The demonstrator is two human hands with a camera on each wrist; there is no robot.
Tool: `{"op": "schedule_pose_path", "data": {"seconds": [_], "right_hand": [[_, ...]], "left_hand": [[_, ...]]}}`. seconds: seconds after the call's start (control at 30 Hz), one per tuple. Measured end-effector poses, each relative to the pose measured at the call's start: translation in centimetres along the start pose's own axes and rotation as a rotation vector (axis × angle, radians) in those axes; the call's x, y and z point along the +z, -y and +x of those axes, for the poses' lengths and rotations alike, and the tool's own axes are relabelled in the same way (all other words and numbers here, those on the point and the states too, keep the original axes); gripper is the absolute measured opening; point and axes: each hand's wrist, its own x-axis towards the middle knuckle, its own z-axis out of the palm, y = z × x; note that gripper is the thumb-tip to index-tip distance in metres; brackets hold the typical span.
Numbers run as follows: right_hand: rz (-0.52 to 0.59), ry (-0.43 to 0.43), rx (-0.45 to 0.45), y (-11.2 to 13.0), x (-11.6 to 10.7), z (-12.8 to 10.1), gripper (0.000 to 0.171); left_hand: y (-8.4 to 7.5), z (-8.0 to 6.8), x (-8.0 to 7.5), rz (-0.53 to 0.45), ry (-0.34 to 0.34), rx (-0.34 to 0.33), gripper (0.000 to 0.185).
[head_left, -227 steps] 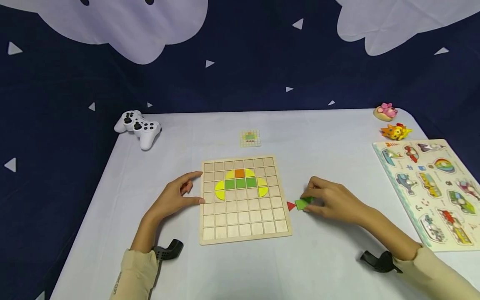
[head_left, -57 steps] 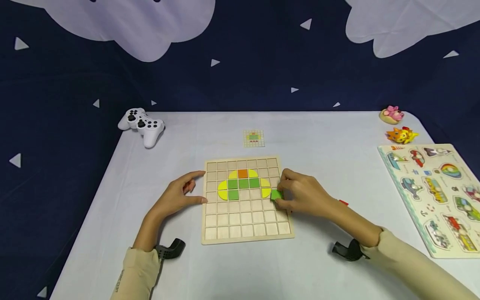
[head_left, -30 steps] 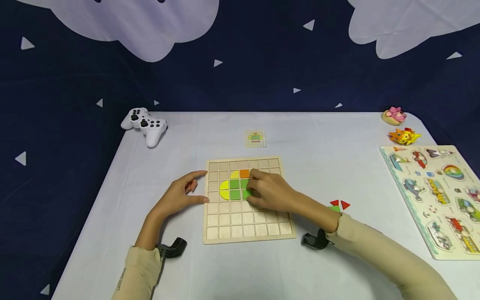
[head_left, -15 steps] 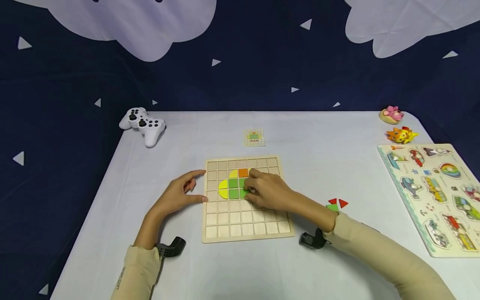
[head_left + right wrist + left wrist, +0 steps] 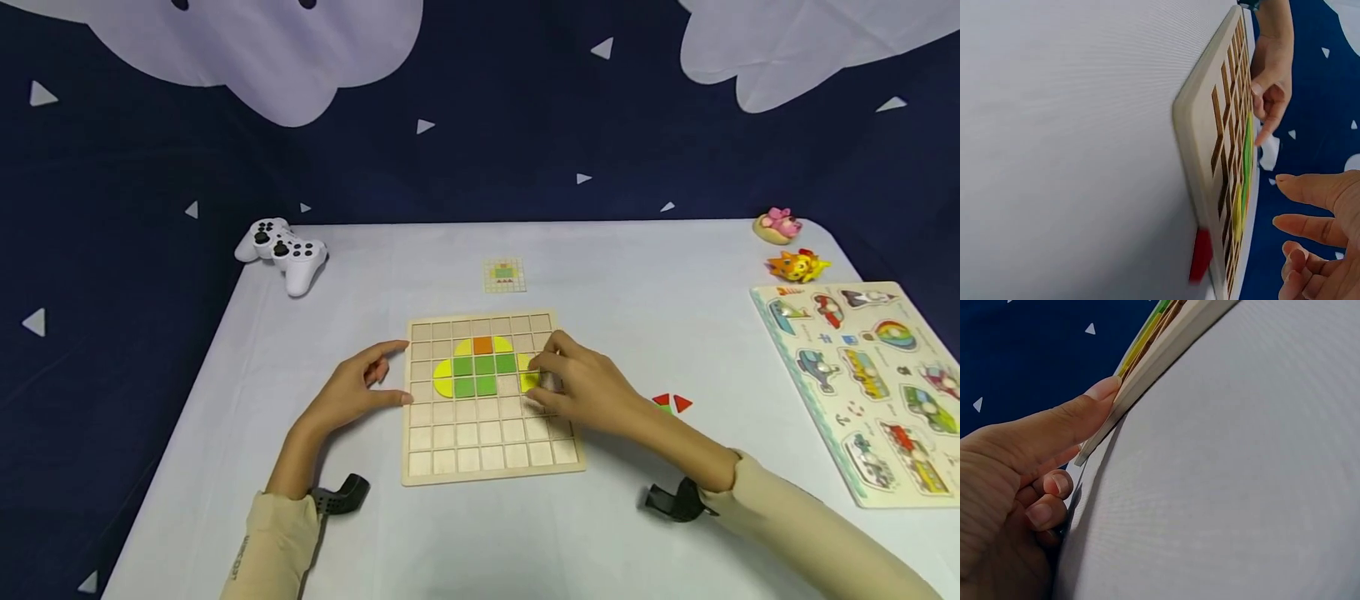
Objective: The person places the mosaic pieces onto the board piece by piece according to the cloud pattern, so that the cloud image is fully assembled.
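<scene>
A wooden grid board (image 5: 435,461) lies mid-table, its cells partly filled with green squares (image 5: 486,385), yellow quarter-circles (image 5: 444,387) and an orange square (image 5: 482,345). One bare cell lies right of the second-row green squares. My left hand (image 5: 348,387) touches the board's left edge with thumb and extended index finger; its other fingers are curled. Over the board's right side hovers my right hand (image 5: 588,387), thumb and fingers apart with nothing between them, as the right wrist view also shows. It partly covers the yellow pieces there.
Red triangles (image 5: 682,403) and a partly hidden green piece (image 5: 663,407) lie right of the board. A small pattern card (image 5: 505,275) sits behind it. At left is a white game controller (image 5: 281,254); at right, a picture puzzle board (image 5: 855,392) and two small figurines (image 5: 798,266).
My right hand has put two green squares into the second row, the latest just released, and has drawn back rightward, fingers parted. My left hand stays at the board's edge.
</scene>
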Motion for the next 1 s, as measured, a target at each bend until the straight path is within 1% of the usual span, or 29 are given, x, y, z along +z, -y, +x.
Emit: {"op": "schedule_pose_path", "data": {"seconds": [0.2, 0.43, 0.67, 0.8, 1.0], "right_hand": [[-0.041, 0.013, 0.079, -1.5, -1.4, -2.7, 0.028], [-0.111, -0.023, 0.109, -3.3, -2.7, -5.6, 0.031], [-0.141, -0.022, 0.148, -4.5, -3.8, -7.8, 0.033], [-0.161, -0.025, 0.151, -5.1, -4.2, -8.7, 0.032], [-0.190, -0.051, 0.113, -6.1, -4.6, -10.2, 0.031]], "left_hand": [[0.0, -0.1, 0.0, 0.004, -0.005, -0.023, 0.077], [0.0, -0.2, 0.0, 0.004, -0.006, -0.019, 0.077], [0.0, -0.1, 0.1, -0.005, -0.001, -0.026, 0.077], [-0.1, -0.1, 0.1, -0.005, 0.002, -0.029, 0.077], [-0.1, 0.0, 0.1, 0.001, 0.004, -0.020, 0.076]]}}
